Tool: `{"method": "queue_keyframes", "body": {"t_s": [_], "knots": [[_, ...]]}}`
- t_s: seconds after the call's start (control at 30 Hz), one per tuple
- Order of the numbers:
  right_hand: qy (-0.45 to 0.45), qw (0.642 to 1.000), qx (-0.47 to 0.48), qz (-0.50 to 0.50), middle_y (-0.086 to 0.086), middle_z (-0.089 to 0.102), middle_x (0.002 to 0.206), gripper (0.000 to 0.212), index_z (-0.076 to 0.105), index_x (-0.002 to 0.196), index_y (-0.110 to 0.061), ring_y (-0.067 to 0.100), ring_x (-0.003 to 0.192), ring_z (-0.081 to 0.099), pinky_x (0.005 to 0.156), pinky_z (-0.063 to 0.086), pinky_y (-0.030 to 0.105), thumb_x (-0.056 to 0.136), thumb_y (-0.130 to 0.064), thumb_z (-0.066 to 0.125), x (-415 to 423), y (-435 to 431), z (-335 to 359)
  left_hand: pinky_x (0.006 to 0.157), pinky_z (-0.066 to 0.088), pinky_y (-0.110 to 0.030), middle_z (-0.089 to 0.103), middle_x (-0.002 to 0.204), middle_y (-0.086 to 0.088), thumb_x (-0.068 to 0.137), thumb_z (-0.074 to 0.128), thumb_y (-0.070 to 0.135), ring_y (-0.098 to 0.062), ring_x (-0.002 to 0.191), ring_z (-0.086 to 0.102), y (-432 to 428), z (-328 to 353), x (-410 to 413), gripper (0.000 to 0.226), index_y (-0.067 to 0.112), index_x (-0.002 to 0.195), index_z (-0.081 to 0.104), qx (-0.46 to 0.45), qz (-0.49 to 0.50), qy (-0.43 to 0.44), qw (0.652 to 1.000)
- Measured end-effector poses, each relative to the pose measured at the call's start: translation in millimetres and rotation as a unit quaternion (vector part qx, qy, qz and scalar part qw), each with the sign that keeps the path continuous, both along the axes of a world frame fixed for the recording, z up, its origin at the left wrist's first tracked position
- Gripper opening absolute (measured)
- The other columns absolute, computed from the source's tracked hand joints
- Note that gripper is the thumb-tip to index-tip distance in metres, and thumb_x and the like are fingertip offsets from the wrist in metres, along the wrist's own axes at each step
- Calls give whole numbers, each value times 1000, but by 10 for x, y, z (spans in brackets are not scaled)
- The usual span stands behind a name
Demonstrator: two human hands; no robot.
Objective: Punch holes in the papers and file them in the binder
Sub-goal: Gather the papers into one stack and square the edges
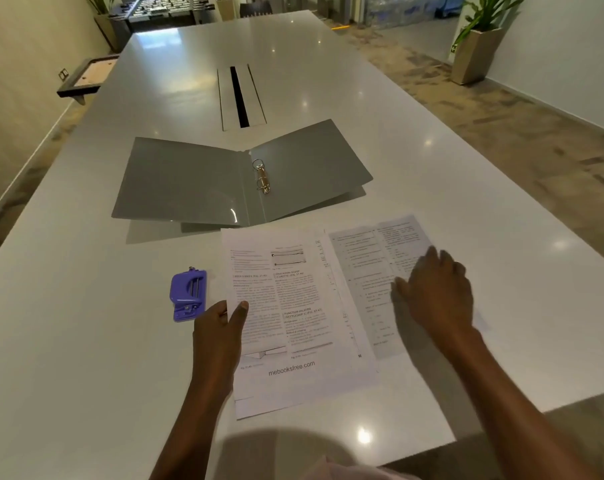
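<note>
Before the open binder (196,181), the left hand (217,327) pinches the papers (293,306) at their edge; the right hand (439,299) lies open over another sheet (362,258).

The table top (85,341) is a smooth, glossy pale surface that mirrors the ceiling lights as bright spots. The open ring binder (175,181) has grey plastic covers, smooth with a soft sheen (a bright streak of glare lies on the left cover near the spine). Its ring mechanism (262,176) is shiny polished metal. The hole punch (188,294) is glossy purple plastic. The paper sheets (293,323) are thin, matt white paper with black print. The floor (501,116) looks like rough, mottled carpet, and the planter (475,53) has a dull matt finish.
</note>
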State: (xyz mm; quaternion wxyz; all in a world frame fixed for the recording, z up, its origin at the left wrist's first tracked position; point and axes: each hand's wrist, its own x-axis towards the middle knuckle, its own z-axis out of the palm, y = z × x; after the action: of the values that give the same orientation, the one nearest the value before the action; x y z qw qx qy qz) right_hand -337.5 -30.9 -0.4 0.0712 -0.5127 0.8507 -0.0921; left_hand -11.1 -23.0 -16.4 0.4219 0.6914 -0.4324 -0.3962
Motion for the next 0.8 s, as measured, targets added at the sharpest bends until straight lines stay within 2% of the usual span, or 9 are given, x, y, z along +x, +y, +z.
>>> {"method": "queue_keyframes", "body": {"t_s": [0.1, 0.2, 0.33, 0.47, 0.57, 0.63, 0.67, 0.73, 0.8], "knots": [[1, 997, 50, -55, 21, 55, 133, 83, 40, 141, -2, 40, 120, 51, 94, 48, 47, 85, -57, 67, -220, -23, 13, 76, 59, -38, 79, 92, -9, 102, 68, 24, -22, 85, 75, -16, -38, -36, 31, -8, 100, 66, -5, -11, 2, 1000], [-9, 997, 52, -64, 22, 55, 130, 85, 45, 133, -2, 40, 121, 51, 93, 48, 47, 79, -60, 76, -293, -52, 35, 71, 60, -27, 81, 93, -1, 103, 66, 20, -15, 83, 79, -15, -7, -78, 20, 1, 97, 72, -9, -19, -3, 1000], [-29, 995, 58, -77, 22, 56, 127, 87, 49, 128, -3, 40, 119, 55, 98, 46, 47, 72, -60, 82, -417, -126, 139, 69, 60, -25, 81, 98, 0, 103, 66, 19, -19, 87, 79, -30, 27, -84, 18, 4, 101, 73, -9, -28, 1, 1000], [-78, 992, 49, -92, 18, 66, 118, 57, 60, 115, -6, 40, 109, 62, 94, 49, 44, 75, -42, 80, -576, -240, 167, 64, 56, -21, 80, 98, -2, 103, 66, 21, -17, 84, 78, -46, 45, -72, 18, 5, 96, 71, -1, -32, -14, 999], [-139, 986, -7, -92, 15, 73, 104, 23, 71, 98, -14, 39, 93, 68, 82, 58, 43, 76, -21, 75, -661, -260, 242, 66, 58, -22, 80, 100, 1, 103, 65, 21, -16, 87, 78, -46, 74, -81, 15, 8, 100, 72, 7, -33, -14, 999], [-160, 983, -52, -80, 12, 75, 96, 11, 71, 89, -19, 38, 86, 69, 78, 58, 42, 79, -16, 74, -669, -246, 387, 63, 58, -20, 79, 97, 3, 104, 65, 20, -13, 84, 77, -45, 83, -90, 15, 8, 99, 72, 12, -37, -19, 999], [-163, 981, -76, -70, 11, 75, 91, 8, 72, 88, -20, 37, 83, 68, 76, 57, 40, 81, -16, 74, -670, -244, 473, 64, 59, -22, 79, 94, 2, 104, 65, 20, -15, 83, 77, -44, 77, -91, 19, 4, 99, 72, 13, -34, -22, 999], [-165, 977, -129, -49, 9, 74, 81, 5, 74, 88, -18, 34, 77, 68, 72, 56, 38, 83, -17, 76, -650, -232, 666, 72, 61, -35, 79, 91, -10, 103, 66, 22, -31, 85, 78, -45, 34, -82, 29, -7, 102, 68, 14, -24, -19, 999], [-172, 967, -185, -23, 7, 74, 77, 5, 75, 88, -18, 30, 71, 69, 69, 59, 40, 84, -20, 79, -589, -202, 898, 73, 58, -41, 77, 97, -23, 102, 67, 25, -44, 92, 75, -40, -1, -81, 35, -10, 103, 65, 13, -18, -14, 1000]]}}
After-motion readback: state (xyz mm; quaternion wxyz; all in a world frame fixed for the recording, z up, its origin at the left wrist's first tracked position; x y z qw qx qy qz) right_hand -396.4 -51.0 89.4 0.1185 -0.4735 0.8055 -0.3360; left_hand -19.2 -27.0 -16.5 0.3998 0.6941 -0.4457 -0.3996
